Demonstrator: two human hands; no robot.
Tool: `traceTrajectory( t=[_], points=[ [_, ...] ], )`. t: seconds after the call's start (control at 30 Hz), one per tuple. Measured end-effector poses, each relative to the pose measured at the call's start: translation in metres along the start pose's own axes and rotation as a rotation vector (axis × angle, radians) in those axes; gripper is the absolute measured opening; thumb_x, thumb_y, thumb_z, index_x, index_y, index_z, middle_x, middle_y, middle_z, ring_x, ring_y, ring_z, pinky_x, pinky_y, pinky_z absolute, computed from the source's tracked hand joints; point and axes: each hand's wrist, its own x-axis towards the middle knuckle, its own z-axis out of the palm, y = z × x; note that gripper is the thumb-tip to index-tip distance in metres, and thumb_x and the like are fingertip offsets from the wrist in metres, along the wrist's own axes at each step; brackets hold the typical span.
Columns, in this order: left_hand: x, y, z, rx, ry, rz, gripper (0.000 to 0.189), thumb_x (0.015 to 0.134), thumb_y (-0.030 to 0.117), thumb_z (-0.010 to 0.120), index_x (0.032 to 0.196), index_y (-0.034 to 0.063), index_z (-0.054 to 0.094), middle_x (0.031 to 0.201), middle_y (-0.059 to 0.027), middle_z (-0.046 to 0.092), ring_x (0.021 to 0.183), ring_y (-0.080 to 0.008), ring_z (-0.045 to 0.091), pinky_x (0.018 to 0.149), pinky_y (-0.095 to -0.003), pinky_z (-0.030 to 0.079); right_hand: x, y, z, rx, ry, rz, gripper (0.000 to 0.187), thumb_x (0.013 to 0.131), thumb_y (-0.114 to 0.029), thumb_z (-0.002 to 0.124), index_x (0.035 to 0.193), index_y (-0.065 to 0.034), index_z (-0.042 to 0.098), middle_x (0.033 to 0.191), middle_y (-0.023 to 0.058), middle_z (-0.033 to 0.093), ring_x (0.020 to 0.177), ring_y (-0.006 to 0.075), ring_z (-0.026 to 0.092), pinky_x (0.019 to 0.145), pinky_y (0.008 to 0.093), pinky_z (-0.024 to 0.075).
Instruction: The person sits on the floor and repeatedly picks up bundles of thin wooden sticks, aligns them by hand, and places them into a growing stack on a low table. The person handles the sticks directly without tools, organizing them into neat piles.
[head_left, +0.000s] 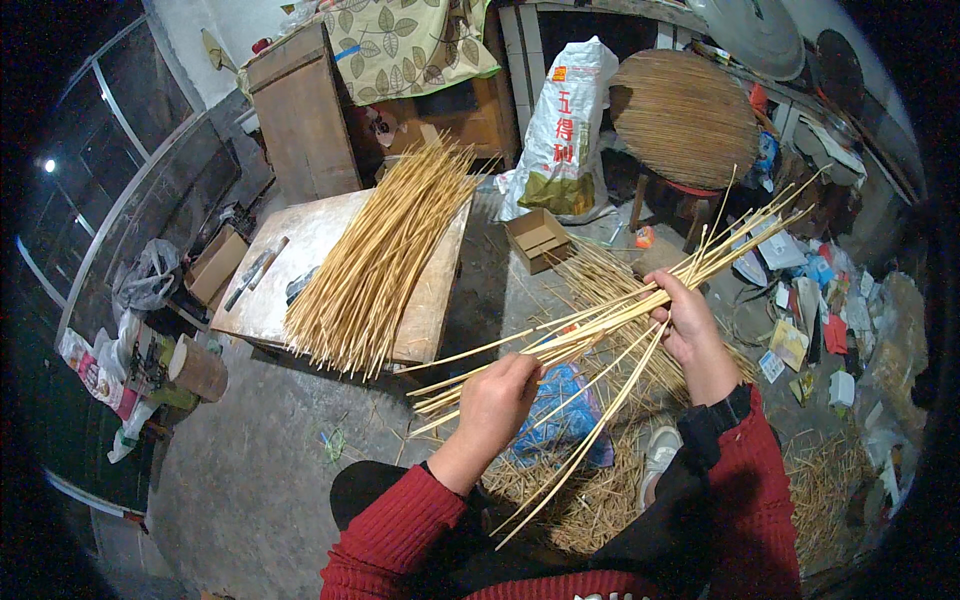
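My right hand (686, 326) grips a loose bundle of straw-coloured plant stalks (589, 334) near its middle. The upper ends fan out past that hand to the upper right. A few stalks splay apart from the rest and hang down toward my lap. Closer to the lower left ends, my left hand (491, 409) is closed around the main group; its fingertips are partly hidden. Ahead to the left, a large heap of similar stalks (382, 255) lies across a low wooden table (251, 319). Beneath my right hand, more stalks (600, 274) are spread on the floor.
A knife (251, 279) rests on the table's left side. Behind stand a small cardboard box (537, 240), a white woven sack (559, 127) bearing writing, and a stool under a round slatted lid (684, 120). Litter (810, 315) covers the right floor; straw scraps (611, 495) and a blue bag (559, 405) lie below.
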Motion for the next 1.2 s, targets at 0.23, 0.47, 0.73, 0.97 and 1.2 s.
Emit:
traceTrajectory(
  t=[0.23,0.47,0.73,0.97,1.2],
  points=[
    [0.002,0.007,0.005,-0.023,-0.091,0.004,0.029,0.078,0.022,0.070,0.100,0.0088,0.057,0.085,-0.0107,0.064,0.075,-0.0277,0.064,0.061,-0.0372,0.050,-0.005,0.005,0.010,-0.043,-0.021,-0.033,0.013,0.091,-0.023,0.052,0.088,-0.0100,0.055,0.066,0.0021,0.056,0.041,0.0051,0.040,0.033,0.0203,0.0265],
    [0.005,0.013,0.013,-0.004,-0.032,0.051,0.021,0.077,0.023,0.071,0.089,0.0095,0.060,0.072,-0.0088,0.062,0.064,-0.0273,0.063,0.052,-0.0358,0.048,-0.021,0.020,0.031,-0.209,-0.110,-0.042,0.021,0.093,-0.028,0.051,0.089,-0.0073,0.056,0.066,0.0020,0.058,0.039,0.0057,0.042,0.032,0.0198,0.0267],
    [0.005,0.014,0.015,-0.261,0.030,-0.194,0.014,0.090,0.015,0.058,0.081,0.0049,0.057,0.078,-0.0110,0.061,0.066,-0.0222,0.058,0.062,-0.0288,0.047,-0.022,0.020,0.032,-0.197,-0.167,-0.034,0.020,0.094,-0.025,0.051,0.089,-0.0073,0.058,0.067,0.0028,0.058,0.043,0.0042,0.041,0.036,0.0177,0.0293],
    [0.012,-0.009,-0.012,-1.392,0.178,-0.567,0.022,0.099,0.022,0.041,0.086,0.0059,0.047,0.104,-0.0149,0.061,0.098,-0.0202,0.058,0.087,-0.0353,0.047,-0.010,0.007,0.014,-0.111,-0.111,-0.022,0.021,0.093,-0.029,0.050,0.088,-0.0096,0.057,0.067,0.0016,0.059,0.043,0.0038,0.040,0.034,0.0197,0.0257],
    [0.002,-0.021,-0.059,-1.104,-0.182,-0.249,0.018,0.087,0.013,0.052,0.072,0.0032,0.052,0.093,-0.0129,0.064,0.086,-0.0188,0.059,0.078,-0.0353,0.047,0.003,-0.007,-0.007,0.013,0.051,-0.131,0.021,0.093,-0.030,0.053,0.090,-0.0095,0.055,0.070,0.0016,0.056,0.044,0.0040,0.038,0.035,0.0196,0.0256]
  ],
)
